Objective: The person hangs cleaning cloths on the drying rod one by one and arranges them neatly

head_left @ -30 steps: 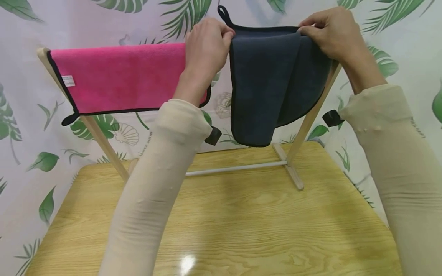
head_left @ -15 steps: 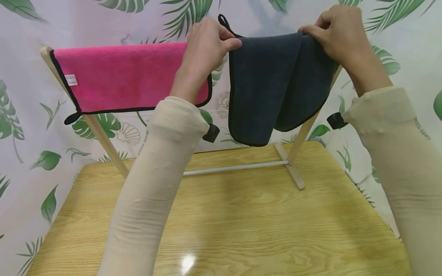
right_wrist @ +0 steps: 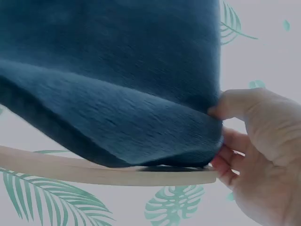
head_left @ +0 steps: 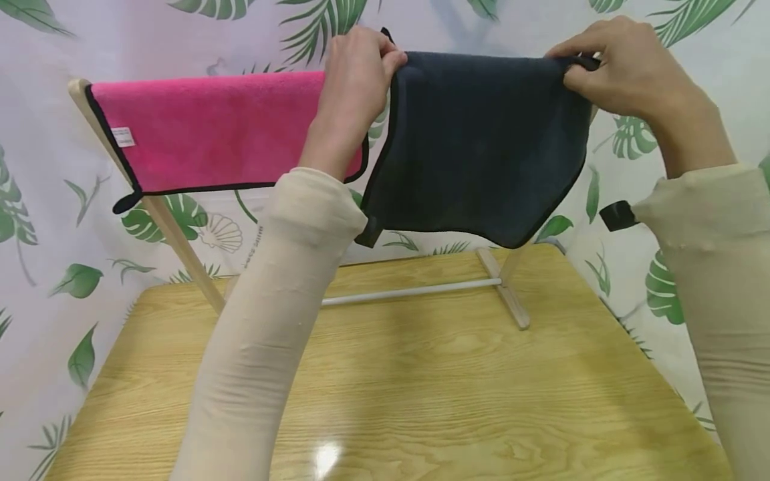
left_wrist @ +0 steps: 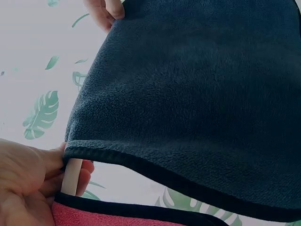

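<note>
A dark blue-grey towel [head_left: 481, 140] with black edging drapes over the top bar of a wooden rack. At its upper left corner my left hand [head_left: 355, 87] pinches the fold; the left wrist view shows the pale bar [left_wrist: 71, 176] passing between that hand's fingers. My right hand [head_left: 637, 73] pinches the towel's upper right corner, close to the wooden side post [right_wrist: 117, 175] in the right wrist view. Spread between both hands, the towel has an uneven lower edge. A pink towel [head_left: 216, 133] with black edging and a white label hangs on the rack's left half.
The rack stands at the back of a wood-grain table [head_left: 421, 401]. Its left post [head_left: 180, 247], white lower rod [head_left: 415, 291] and right foot [head_left: 508, 300] show below the towels. Behind it hangs a leaf-patterned backdrop [head_left: 36, 240].
My right hand has moved right and slightly down, drawing the dark towel's folded-over part out to the right. The towel now spreads wide, its two hanging flaps gone. The left hand stays near its place.
</note>
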The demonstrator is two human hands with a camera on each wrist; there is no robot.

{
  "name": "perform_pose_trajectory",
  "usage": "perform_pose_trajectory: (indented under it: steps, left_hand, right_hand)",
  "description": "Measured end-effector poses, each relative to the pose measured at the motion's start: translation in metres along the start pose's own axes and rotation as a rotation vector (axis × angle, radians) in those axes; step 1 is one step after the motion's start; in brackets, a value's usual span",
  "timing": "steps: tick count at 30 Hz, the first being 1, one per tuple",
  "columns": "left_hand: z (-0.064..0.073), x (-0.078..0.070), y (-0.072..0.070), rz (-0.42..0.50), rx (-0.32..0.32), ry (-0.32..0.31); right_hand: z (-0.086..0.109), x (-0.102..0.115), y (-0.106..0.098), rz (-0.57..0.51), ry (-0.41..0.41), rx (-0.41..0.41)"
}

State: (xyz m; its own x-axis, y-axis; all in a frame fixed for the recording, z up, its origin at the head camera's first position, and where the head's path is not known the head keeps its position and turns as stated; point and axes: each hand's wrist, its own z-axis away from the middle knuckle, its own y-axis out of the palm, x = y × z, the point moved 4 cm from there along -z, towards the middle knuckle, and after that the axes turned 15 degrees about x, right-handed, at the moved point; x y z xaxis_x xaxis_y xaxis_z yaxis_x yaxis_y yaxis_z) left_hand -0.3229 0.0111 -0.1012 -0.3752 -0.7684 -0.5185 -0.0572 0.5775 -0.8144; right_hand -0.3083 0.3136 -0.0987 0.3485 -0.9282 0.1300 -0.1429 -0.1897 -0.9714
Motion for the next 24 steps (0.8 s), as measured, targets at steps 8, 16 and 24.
perform_pose_trajectory:
  steps: [8, 16, 24]
  left_hand:
    - [0.000, -0.001, 0.000, 0.018, 0.014, -0.004]
    - [0.002, -0.002, 0.001, 0.020, 0.012, 0.006]
    - [0.002, 0.000, 0.000, -0.013, 0.014, -0.002]
  right_hand:
    - [0.000, -0.017, -0.011, -0.224, 0.079, 0.038]
    - [-0.009, -0.005, -0.011, -0.139, 0.054, -0.195]
    - [-0.007, 0.003, -0.008, 0.153, 0.245, -0.146]
